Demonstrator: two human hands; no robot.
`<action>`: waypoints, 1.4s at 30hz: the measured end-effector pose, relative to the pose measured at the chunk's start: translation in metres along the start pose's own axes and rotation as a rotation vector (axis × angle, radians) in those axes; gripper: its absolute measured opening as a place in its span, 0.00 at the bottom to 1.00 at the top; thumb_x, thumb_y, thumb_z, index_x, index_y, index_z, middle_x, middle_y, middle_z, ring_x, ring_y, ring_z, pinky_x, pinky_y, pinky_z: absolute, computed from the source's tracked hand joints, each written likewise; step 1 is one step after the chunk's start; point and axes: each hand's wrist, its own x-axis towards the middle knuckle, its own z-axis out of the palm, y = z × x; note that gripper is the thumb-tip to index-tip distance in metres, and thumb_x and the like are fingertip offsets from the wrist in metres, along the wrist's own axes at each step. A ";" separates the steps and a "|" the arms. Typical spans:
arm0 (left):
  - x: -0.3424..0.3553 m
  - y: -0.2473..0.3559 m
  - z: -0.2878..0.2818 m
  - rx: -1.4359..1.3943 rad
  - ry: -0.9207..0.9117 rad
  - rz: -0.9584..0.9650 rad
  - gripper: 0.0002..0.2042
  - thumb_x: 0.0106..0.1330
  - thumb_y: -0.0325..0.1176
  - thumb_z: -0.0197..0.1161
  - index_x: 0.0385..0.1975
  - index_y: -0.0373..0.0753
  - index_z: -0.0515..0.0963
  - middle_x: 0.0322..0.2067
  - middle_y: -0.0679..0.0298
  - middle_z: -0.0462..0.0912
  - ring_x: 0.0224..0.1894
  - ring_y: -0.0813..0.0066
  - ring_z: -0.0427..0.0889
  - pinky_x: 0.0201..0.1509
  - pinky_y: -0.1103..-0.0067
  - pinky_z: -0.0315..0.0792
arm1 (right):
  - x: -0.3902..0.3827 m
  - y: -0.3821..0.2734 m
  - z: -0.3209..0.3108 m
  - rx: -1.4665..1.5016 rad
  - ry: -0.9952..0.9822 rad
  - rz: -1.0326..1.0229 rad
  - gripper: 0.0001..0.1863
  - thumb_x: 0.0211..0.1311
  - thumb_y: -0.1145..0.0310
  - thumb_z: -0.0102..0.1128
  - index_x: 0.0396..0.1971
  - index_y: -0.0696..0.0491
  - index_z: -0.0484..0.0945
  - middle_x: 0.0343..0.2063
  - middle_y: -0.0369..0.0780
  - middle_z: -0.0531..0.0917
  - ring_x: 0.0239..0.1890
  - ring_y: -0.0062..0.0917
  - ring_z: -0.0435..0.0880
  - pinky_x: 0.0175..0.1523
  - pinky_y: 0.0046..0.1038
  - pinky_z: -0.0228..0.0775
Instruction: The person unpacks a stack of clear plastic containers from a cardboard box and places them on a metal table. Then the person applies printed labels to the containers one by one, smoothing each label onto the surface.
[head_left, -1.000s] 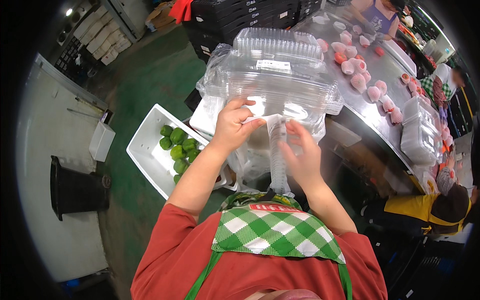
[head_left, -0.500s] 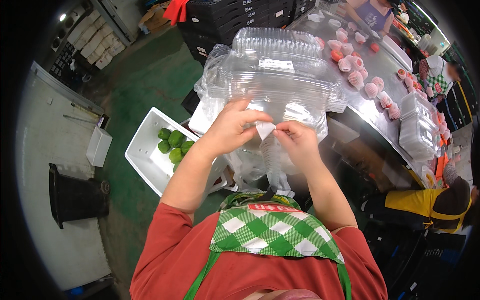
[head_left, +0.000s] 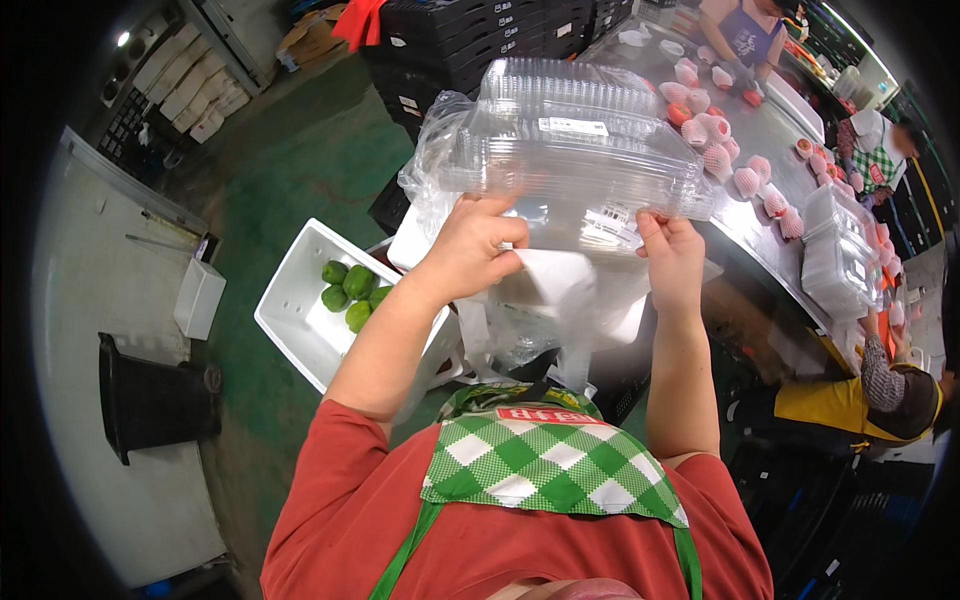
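My left hand (head_left: 472,245) is closed, thumb and fingers pinching the upper edge of a white backing strip (head_left: 555,282) that hangs down toward my apron. A printed label (head_left: 609,224) lies against the fingertips of my right hand (head_left: 672,243), which appear to pinch its edge. Just beyond both hands, nested clear plastic boxes (head_left: 570,165) form a stack, partly inside a clear bag. Another white label (head_left: 573,127) is on that stack. Whether the label at my right hand touches the plastic below it, I cannot tell.
A white foam box (head_left: 300,290) with several green fruits (head_left: 350,280) sits at my left. Net-wrapped red fruits (head_left: 715,130) and more clear boxes (head_left: 840,245) rest on the metal table at right. Black crates (head_left: 450,45) are stacked behind. Co-workers stand around the table.
My right hand has moved right and slightly away from my left hand, with a label now at its fingertips. The strip under my left hand has opened out flatter. The box stack sits slightly farther right.
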 end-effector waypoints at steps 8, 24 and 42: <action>0.009 -0.006 -0.006 -0.146 -0.063 -0.040 0.06 0.48 0.29 0.72 0.23 0.39 0.80 0.40 0.48 0.82 0.40 0.54 0.81 0.45 0.70 0.72 | 0.070 0.020 0.049 -0.806 -0.128 -0.451 0.14 0.61 0.66 0.64 0.46 0.54 0.83 0.41 0.42 0.86 0.45 0.35 0.83 0.50 0.35 0.73; 0.020 -0.003 0.015 -0.068 -0.529 -0.379 0.08 0.60 0.37 0.63 0.33 0.44 0.75 0.29 0.64 0.80 0.32 0.68 0.79 0.37 0.74 0.72 | 0.058 0.015 0.076 -1.126 -0.187 -0.257 0.18 0.65 0.57 0.56 0.46 0.53 0.82 0.47 0.49 0.84 0.50 0.44 0.82 0.54 0.42 0.73; 0.010 0.005 0.002 -0.073 -0.510 -0.288 0.07 0.55 0.32 0.67 0.24 0.40 0.74 0.44 0.60 0.83 0.36 0.63 0.83 0.40 0.73 0.74 | 0.015 0.002 -0.028 -0.836 -0.328 -0.647 0.24 0.51 0.55 0.76 0.44 0.55 0.85 0.43 0.43 0.86 0.49 0.39 0.82 0.57 0.35 0.70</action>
